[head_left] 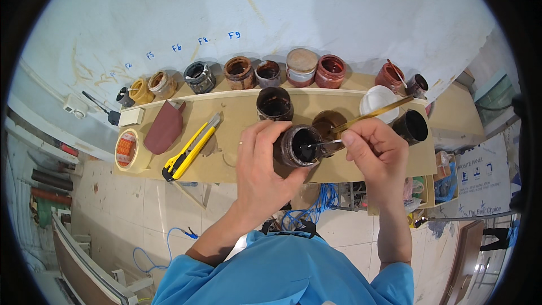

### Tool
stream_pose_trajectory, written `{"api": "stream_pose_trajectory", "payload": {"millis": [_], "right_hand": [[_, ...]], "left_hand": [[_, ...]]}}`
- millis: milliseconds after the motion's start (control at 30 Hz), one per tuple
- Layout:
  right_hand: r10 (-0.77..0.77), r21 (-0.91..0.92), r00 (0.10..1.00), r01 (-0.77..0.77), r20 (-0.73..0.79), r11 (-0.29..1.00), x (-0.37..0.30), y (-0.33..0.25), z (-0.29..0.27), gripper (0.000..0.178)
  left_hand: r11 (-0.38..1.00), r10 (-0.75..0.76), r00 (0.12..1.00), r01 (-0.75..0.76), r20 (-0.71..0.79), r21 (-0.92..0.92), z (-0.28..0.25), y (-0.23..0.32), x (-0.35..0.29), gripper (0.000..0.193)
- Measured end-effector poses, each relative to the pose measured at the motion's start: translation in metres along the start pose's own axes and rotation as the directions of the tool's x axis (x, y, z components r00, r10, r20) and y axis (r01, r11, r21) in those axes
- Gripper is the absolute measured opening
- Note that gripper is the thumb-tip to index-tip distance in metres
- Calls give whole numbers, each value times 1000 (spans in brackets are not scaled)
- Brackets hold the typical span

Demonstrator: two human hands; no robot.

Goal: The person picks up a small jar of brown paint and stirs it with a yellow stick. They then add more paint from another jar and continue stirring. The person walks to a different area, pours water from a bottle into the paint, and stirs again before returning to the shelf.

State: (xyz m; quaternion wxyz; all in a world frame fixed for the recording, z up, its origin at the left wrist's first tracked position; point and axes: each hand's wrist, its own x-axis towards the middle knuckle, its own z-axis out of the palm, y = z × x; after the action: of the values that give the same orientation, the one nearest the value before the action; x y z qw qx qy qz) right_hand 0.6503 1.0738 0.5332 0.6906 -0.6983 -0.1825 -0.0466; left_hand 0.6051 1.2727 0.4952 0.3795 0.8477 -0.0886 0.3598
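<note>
My left hand [261, 164] is closed around a stained glass jar [287, 155] of very dark paint, tilted above the table's near edge. The fingers of my right hand [377, 152] pinch a thin metal stirrer [329, 143]; its far end reaches into the jar's mouth, and its exact kind is unclear. Just behind the jar stands a brownish see-through cup [326, 118]. A flat golden-brown stick [375, 114] leans out of that cup, passing behind my right fingers. Another dark-stained cup [275, 103] stands beyond my left hand.
Several paint jars [240, 72] line the back shelf. A white lid-like dish [377, 101] and a black cup [411, 126] are on the right. Leftward lie a yellow utility knife [191, 149], a maroon sanding-block-like piece [165, 128] and a tape roll [131, 151]. Blue hose [316, 206] hangs below.
</note>
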Motion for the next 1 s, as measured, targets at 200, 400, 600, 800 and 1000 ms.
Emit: {"api": "stream_pose_trajectory", "payload": {"millis": [200, 400, 600, 800, 1000], "right_hand": [[0, 43, 998, 3, -64, 999, 0, -7, -18, 14], [-144, -89, 969, 128, -201, 988, 0, -10, -26, 12], [-143, -299, 983, 104, -113, 949, -6, -11, -28, 9], [-214, -414, 976, 179, -40, 892, -9, -18, -27, 7], [-282, -464, 959, 250, 0, 850, -7, -16, -26, 6]], "left_hand": [[998, -53, 998, 53, 22, -14, 0, -2, 0, 73], [992, -108, 993, 110, 41, -60, -1, -4, -4, 73], [991, -127, 991, 129, 40, -42, -5, -8, -8, 74], [995, -94, 995, 96, 44, -38, -4, -11, -7, 74], [996, -83, 996, 84, 39, -30, -3, -11, -6, 74]]}}
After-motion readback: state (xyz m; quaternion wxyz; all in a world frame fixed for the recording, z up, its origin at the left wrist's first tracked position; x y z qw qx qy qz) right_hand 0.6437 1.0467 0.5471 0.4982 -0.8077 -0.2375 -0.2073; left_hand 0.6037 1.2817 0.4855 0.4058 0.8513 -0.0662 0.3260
